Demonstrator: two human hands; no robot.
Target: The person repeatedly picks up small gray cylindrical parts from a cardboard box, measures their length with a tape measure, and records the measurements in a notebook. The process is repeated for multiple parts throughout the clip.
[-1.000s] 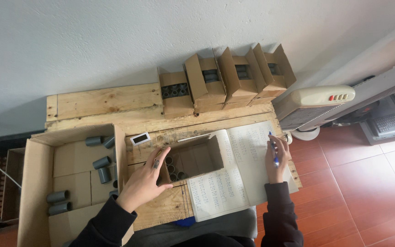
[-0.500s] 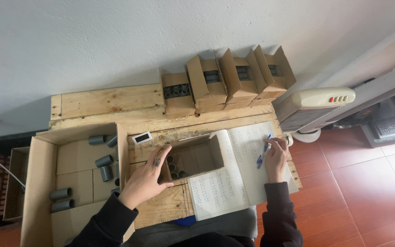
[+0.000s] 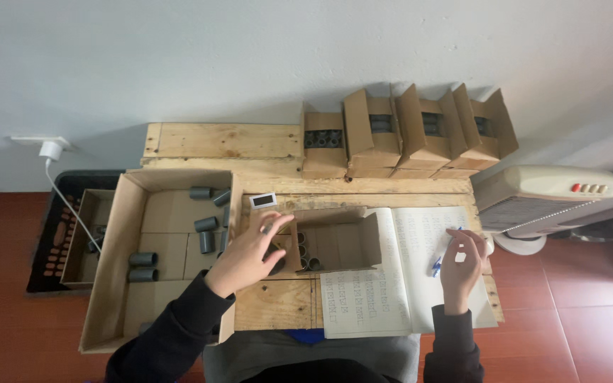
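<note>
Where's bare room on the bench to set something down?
Bare planks at the back-left of the wooden bench, behind the large carton, and in front, between left hand and open notebook. Crowded around the small open box.

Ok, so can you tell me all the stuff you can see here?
wooden table: one, pale planks, against the wall
big cardboard box: one, brown, open, left on the table
loose pipe pieces: about eight, grey, lying in the big box
small cardboard box: one, brown, open, table middle, pipe pieces inside
filled boxes: four, brown, in a row at the back
notebook: one, white, open, right of the small box
small white device: one, behind the small box
heater: one, cream, right of the table
crate: one, black, on the floor at the left
left hand: on the small box's edge
right hand: holding a blue pen
</note>
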